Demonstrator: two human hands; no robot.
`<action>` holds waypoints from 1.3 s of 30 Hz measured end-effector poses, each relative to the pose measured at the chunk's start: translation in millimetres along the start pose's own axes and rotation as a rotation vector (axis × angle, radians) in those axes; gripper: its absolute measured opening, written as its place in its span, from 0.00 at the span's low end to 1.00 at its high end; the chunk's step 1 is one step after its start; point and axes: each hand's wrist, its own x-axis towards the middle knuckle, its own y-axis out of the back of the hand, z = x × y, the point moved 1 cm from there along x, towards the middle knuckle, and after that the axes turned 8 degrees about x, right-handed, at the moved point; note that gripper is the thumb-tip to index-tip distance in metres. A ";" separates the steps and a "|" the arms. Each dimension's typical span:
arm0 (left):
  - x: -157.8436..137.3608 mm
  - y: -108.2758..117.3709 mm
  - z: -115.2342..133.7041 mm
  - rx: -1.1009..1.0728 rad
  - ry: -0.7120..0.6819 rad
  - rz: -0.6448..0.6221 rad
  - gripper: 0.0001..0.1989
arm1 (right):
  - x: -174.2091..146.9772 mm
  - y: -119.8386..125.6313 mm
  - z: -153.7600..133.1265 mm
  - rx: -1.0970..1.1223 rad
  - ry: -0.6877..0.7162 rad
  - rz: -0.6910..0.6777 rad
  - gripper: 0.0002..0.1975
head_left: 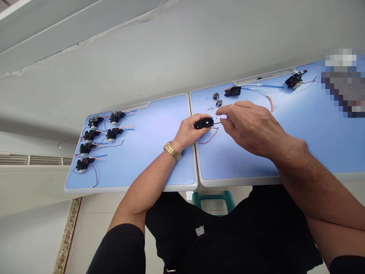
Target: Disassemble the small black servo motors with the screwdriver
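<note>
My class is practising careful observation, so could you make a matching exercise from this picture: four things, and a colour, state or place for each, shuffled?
Column one
1. Left hand
2. Wristwatch
3. Stool
4. Two round parts

Column two
A. Gold-coloured
B. Lying on the blue tabletop
C. Gripping a black part
D. Green, standing on the floor

Right pairs: 1-C, 2-A, 3-D, 4-B

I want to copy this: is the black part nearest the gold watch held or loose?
Held: the left hand grips the black part from both sides.
</note>
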 end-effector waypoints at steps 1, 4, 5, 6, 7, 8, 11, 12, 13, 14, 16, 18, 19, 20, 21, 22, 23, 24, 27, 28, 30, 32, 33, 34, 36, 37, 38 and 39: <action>-0.1 0.3 0.4 0.002 0.005 -0.002 0.17 | 0.8 0.8 -1.2 0.010 0.012 -0.005 0.09; -0.4 1.1 1.9 0.014 0.017 -0.012 0.18 | 1.2 1.3 -3.8 0.045 0.006 -0.010 0.09; -0.5 1.4 2.3 0.017 0.019 -0.015 0.17 | 0.4 0.9 -3.8 0.048 -0.011 -0.002 0.08; -0.6 1.6 2.6 0.019 0.018 -0.016 0.17 | -0.7 0.3 -3.2 0.045 -0.035 0.009 0.05; -0.6 1.8 2.7 0.019 0.016 -0.015 0.17 | -2.0 -0.5 -2.1 0.037 -0.063 0.020 0.05; -0.5 1.9 2.7 0.017 0.014 -0.013 0.16 | -3.3 -1.4 -0.5 0.027 -0.091 0.028 0.06; -0.3 1.4 2.0 0.004 0.008 -0.009 0.16 | -5.9 -3.7 3.5 0.027 -0.138 0.028 0.09; -0.2 1.1 1.8 0.001 0.008 -0.008 0.16 | -5.9 -3.9 3.6 0.037 -0.130 0.022 0.08; -0.2 0.9 1.5 -0.001 0.009 -0.007 0.17 | -5.5 -3.7 2.8 0.051 -0.114 0.018 0.07; -0.3 0.7 1.4 -0.002 0.010 -0.006 0.17 | -4.7 -3.0 1.3 0.069 -0.097 0.020 0.08; -0.4 0.6 1.4 -0.002 0.005 -0.002 0.17 | -2.6 -1.2 -2.8 0.099 -0.090 0.016 0.12; -0.6 0.6 1.5 -0.001 0.000 -0.003 0.17 | -1.0 -0.5 -6.0 0.106 -0.107 0.002 0.15; -0.6 0.7 1.5 0.001 0.000 -0.006 0.17 | -0.8 -0.9 -6.8 0.099 -0.108 0.007 0.13; -0.6 0.7 1.5 0.004 0.002 -0.010 0.17 | -0.9 -1.9 -6.7 0.084 -0.103 0.022 0.10; -0.5 0.6 1.4 0.006 0.006 -0.012 0.17 | -1.4 -3.4 -6.0 0.065 -0.094 0.047 0.06; -0.4 0.6 1.3 0.008 0.009 -0.012 0.17 | -2.2 -5.1 -4.7 0.047 -0.088 0.076 0.05; -0.3 0.6 1.2 0.006 0.009 -0.012 0.17 | -3.1 -6.8 -3.1 0.033 -0.092 0.098 0.07; -0.1 0.5 1.0 0.003 0.007 -0.011 0.17 | -4.0 -8.3 -1.5 0.027 -0.104 0.108 0.08; 0.2 0.5 0.2 -0.009 -0.008 -0.004 0.16 | -4.7 -8.8 -0.2 0.066 -0.118 0.086 0.06; 0.2 0.6 -0.2 -0.011 -0.012 0.000 0.16 | -4.2 -7.5 -1.0 0.089 -0.114 0.075 0.07; 0.0 0.7 -1.1 -0.016 -0.015 0.010 0.16 | -2.5 -3.9 -3.4 0.120 -0.116 0.053 0.12; -0.4 0.6 -1.7 -0.018 -0.018 0.007 0.16 | -1.0 -0.7 -4.9 0.123 -0.131 0.038 0.14; -0.6 0.6 -1.8 -0.017 -0.019 0.002 0.16 | -0.6 0.1 -4.8 0.119 -0.141 0.036 0.13; -0.7 0.6 -1.8 -0.013 -0.021 -0.003 0.16 | -0.5 0.4 -3.8 0.113 -0.147 0.042 0.11; -0.8 0.7 -1.4 -0.004 -0.018 -0.007 0.16 | -1.0 -0.2 -0.2 0.084 -0.154 0.070 0.04; -0.8 0.8 -1.1 -0.001 -0.016 -0.006 0.16 | -1.4 -0.8 1.9 0.063 -0.153 0.086 0.04; -0.7 0.9 -0.8 -0.001 -0.014 -0.005 0.16 | -1.6 -1.3 3.6 0.042 -0.145 0.101 0.07; -0.6 1.0 -0.6 -0.001 -0.014 -0.004 0.15 | -1.5 -1.4 4.5 0.026 -0.121 0.116 0.10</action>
